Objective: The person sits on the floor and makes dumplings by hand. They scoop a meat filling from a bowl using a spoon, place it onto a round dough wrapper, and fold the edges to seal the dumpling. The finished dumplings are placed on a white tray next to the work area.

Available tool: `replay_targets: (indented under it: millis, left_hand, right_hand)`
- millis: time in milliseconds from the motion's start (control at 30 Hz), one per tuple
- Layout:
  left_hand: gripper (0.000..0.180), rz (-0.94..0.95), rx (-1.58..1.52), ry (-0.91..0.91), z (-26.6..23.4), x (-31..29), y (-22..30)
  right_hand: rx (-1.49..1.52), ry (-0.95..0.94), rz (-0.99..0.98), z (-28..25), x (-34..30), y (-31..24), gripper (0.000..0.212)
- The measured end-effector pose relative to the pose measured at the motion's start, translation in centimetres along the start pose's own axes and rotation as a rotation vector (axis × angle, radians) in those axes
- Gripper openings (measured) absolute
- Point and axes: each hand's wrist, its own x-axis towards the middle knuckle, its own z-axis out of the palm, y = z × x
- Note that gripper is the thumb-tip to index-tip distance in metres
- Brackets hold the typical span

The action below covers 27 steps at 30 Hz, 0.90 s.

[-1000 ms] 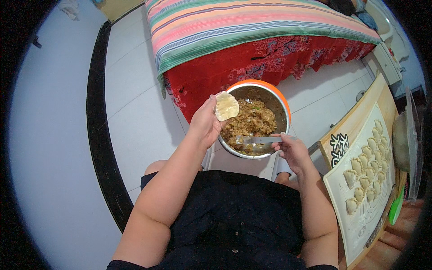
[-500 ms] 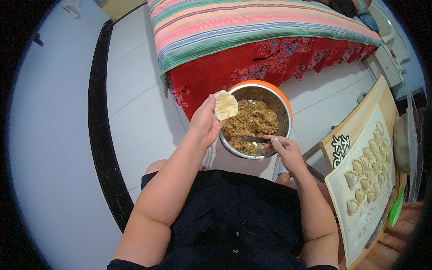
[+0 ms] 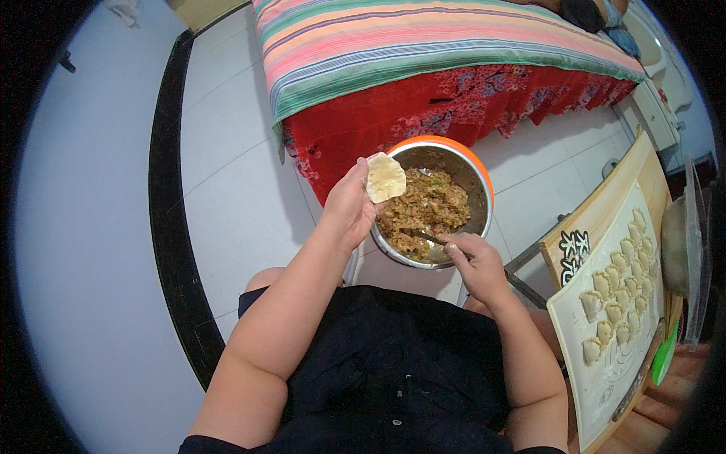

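Note:
A round, pale dumpling wrapper (image 3: 386, 178) lies spread on the fingers of my left hand (image 3: 352, 206), over the left rim of a metal bowl (image 3: 479, 216). The wrapper is flat and carries no visible filling. Inside the bowl is a brown, chopped filling (image 3: 432, 200) with green bits. My right hand (image 3: 478, 261) is closed on the handle of a thin metal utensil (image 3: 429, 237) at the bowl's near right side. Its tip dips into the filling, so I cannot tell whether it is a spoon or a flat blade.
To the right, several folded dumplings (image 3: 618, 284) rest on a white mat (image 3: 582, 378) over a wooden board (image 3: 594, 204). A green-handled tool (image 3: 665, 356) lies beside it. Beyond the bowl stands a bed with a striped cover (image 3: 439, 38). A pale wall (image 3: 83, 227) rises at left.
The utensil has turned in my right hand and its tip has shifted within the filling. My left hand still holds the wrapper, slightly farther right in view.

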Motion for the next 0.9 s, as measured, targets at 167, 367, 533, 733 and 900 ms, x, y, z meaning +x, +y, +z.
replay_targets:
  millis: [167,367,533,733,900]
  left_hand:
    - [0.041,-0.019,0.001,0.001,0.0,-0.1,0.0]
    - [0.042,-0.021,0.027,-0.007,-0.2,0.1,0.1]
    - [0.042,-0.025,0.011,-0.026,-0.3,0.2,-0.1]
    - [0.042,-0.034,0.014,0.008,-0.7,0.3,0.1]
    - [0.043,-0.015,-0.008,0.02,-1.2,0.6,0.4]
  right_hand:
    - [0.21,-0.037,0.205,-0.3,0.1,0.1,0.028]
    - [0.488,0.008,0.444,-1.6,0.5,0.7,0.032]
    - [0.7,0.02,0.596,-0.4,0.6,1.6,0.033]
    - [0.916,0.006,0.689,-0.6,1.0,2.1,0.033]
    - [1.179,0.062,0.764,-1.1,1.0,2.8,0.033]
